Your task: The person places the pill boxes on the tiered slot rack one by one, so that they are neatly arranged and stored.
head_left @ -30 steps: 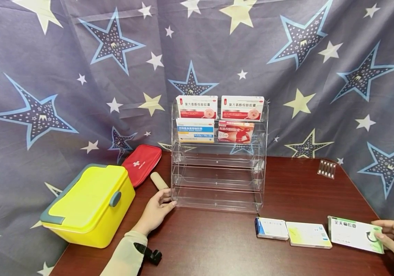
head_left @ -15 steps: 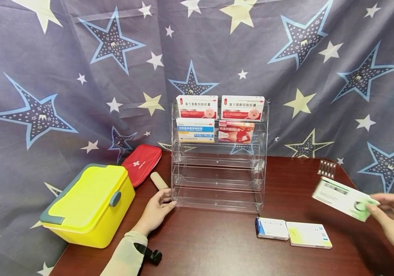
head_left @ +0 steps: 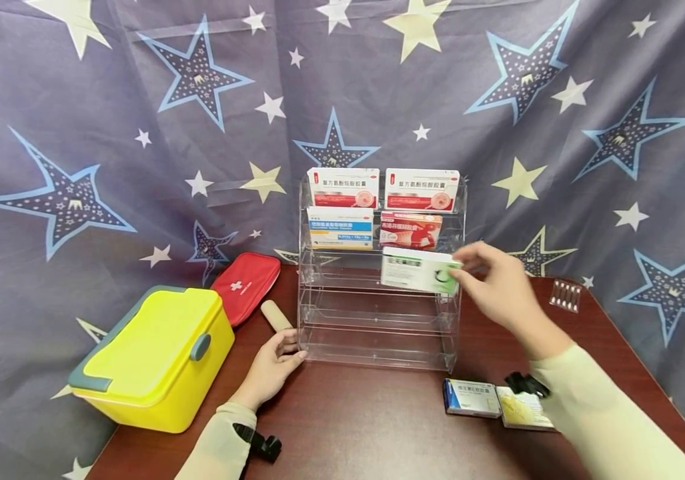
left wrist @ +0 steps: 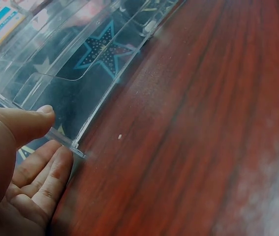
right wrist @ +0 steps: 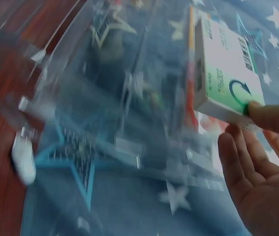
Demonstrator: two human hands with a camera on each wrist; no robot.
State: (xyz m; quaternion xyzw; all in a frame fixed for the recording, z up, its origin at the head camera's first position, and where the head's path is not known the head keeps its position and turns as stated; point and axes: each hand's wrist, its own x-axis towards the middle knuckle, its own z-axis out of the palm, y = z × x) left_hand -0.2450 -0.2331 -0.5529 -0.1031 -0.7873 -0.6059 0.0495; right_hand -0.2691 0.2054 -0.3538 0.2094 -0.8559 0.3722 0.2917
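My right hand pinches the right end of a white and green medicine box, thumb in front. The box is held in front of the third tier of a clear acrylic display rack, just below a red medicine box. In the right wrist view the same medicine box is tilted, its green end at the thumb. At the rack's lower left corner, my left hand grips the side panel between thumb and fingers. Two red and white boxes and a blue and white box fill the upper tiers.
A blue and white box and a yellow and white box lie on the table, the latter partly behind my right sleeve. Left stand a yellow lidded case, a red first-aid pouch and a beige rod. A small swab pack lies back right.
My right hand has lifted the white and green medicine box off the table at the right and carried it left to the rack. The left hand has stayed at the rack's corner.
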